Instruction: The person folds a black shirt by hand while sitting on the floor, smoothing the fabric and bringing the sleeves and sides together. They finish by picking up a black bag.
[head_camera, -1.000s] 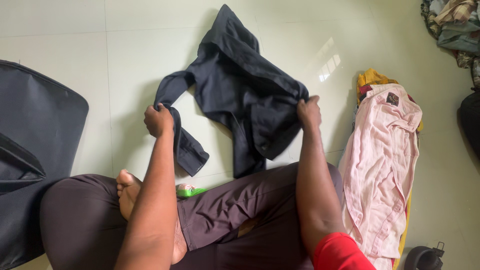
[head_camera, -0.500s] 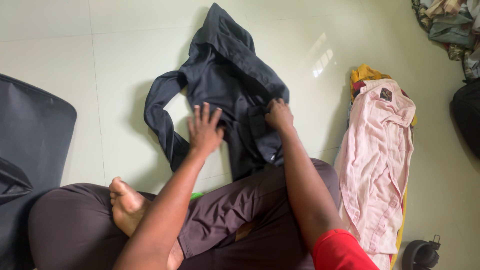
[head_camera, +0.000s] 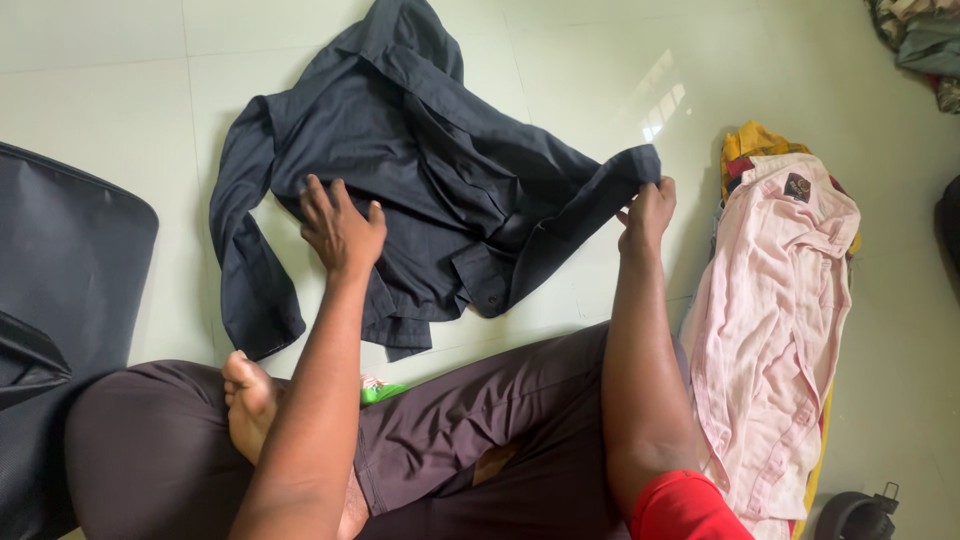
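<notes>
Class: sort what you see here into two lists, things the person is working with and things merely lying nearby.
In use: dark shirt, under the flat left hand, sleeve pinched by the right hand.

Lying about: pink shirt, black bag, clothes heap, green object.

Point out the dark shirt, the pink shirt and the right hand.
dark shirt (head_camera: 420, 170): head view, on the spread body panel.
pink shirt (head_camera: 780, 310): head view, mid front, lying on the pile.
right hand (head_camera: 648, 210): head view, back of the hand gripping a dark sleeve.
</notes>
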